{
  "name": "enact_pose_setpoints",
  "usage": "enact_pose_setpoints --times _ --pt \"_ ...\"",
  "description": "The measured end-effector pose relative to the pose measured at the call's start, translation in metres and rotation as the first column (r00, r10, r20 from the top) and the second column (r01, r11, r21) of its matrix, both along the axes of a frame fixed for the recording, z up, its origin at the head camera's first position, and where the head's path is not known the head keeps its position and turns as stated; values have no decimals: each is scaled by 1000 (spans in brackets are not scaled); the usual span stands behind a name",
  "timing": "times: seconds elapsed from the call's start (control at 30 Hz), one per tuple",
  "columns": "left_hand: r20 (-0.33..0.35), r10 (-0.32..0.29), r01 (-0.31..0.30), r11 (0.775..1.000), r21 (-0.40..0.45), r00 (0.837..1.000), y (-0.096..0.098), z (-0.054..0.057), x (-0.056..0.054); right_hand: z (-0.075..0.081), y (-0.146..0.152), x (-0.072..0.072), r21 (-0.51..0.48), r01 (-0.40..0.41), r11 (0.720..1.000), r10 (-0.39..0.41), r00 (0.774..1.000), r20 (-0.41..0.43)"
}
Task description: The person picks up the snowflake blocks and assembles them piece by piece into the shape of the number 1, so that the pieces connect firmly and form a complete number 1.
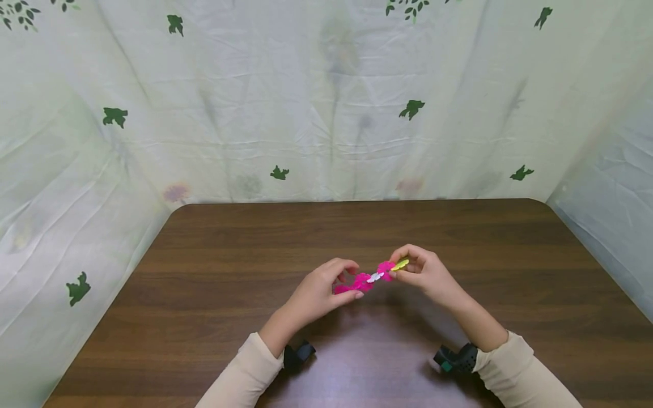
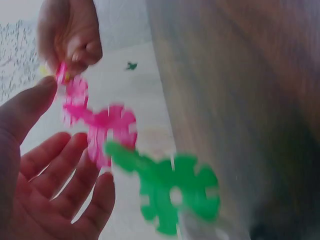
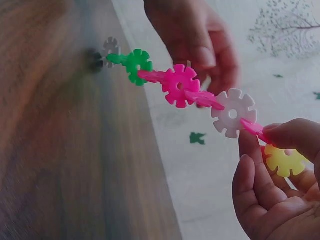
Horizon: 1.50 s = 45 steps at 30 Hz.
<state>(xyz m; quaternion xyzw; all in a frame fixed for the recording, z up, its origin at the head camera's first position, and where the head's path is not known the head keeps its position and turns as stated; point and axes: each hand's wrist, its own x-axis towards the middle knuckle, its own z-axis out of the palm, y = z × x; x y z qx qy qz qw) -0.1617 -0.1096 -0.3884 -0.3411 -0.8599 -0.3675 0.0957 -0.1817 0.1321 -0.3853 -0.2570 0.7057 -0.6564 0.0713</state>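
Note:
A chain of notched plastic linking discs [image 1: 363, 281] hangs in the air over the table between both hands. My right hand [image 1: 427, 276] pinches it near its right end, thumb on a pink disc and a yellow disc [image 3: 282, 164] beside the fingers. A white disc [image 3: 223, 119] and more pink discs [image 3: 172, 86] follow, then green discs [image 3: 133, 62] and a greyish disc [image 3: 111, 42] at the far end. My left hand [image 1: 321, 292] is around the chain's left part, fingers loosely spread and thumb apart from them; in the left wrist view they lie beside the pink discs.
Below the hands lies a brown wooden table [image 1: 229, 255]. Pale cloth with green leaf-like prints [image 1: 279, 173] hangs behind it and at both sides. Black wrist devices [image 1: 298, 356] are worn at both cuffs.

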Motion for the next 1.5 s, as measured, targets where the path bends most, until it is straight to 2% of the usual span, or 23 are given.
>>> enact_pose_setpoints --times 0.1,0.23,0.43,0.67,0.77,0.87,1.13,1.23,1.3,1.47,1.5 --pt "102 -18 18 1000 8 995 -5 -1 -5 1 4 -3 -3 15 1000 -15 1000 11" --pt "207 -25 31 999 -23 978 -9 -4 -10 0 8 -7 -7 36 999 -36 999 28" --pt "243 -34 50 997 -63 969 -9 -8 -13 0 10 -10 5 72 997 -73 996 50" --pt "290 -64 64 998 10 955 -4 -4 -9 6 6 -15 -39 143 989 -141 989 47" --pt "343 -87 67 995 70 935 1 -3 -6 9 3 -19 -42 173 984 -172 984 44" --pt "404 -123 67 986 151 907 6 -3 -1 11 1 -23 -38 185 982 -183 982 44" --pt "532 -224 34 939 342 817 19 -4 11 9 -9 -36 -49 132 990 -130 991 30" --pt "552 -220 13 935 355 804 23 -5 14 5 -13 -41 -25 105 994 -104 994 39" --pt "560 -206 0 938 346 802 26 -1 19 2 -15 -44 1 88 996 -88 995 43" --pt "585 -163 -39 948 317 795 31 -6 22 -8 -19 -49 68 48 997 -52 997 61" --pt "591 -153 -47 950 309 792 32 -11 21 -10 -20 -50 81 39 996 -44 997 63"
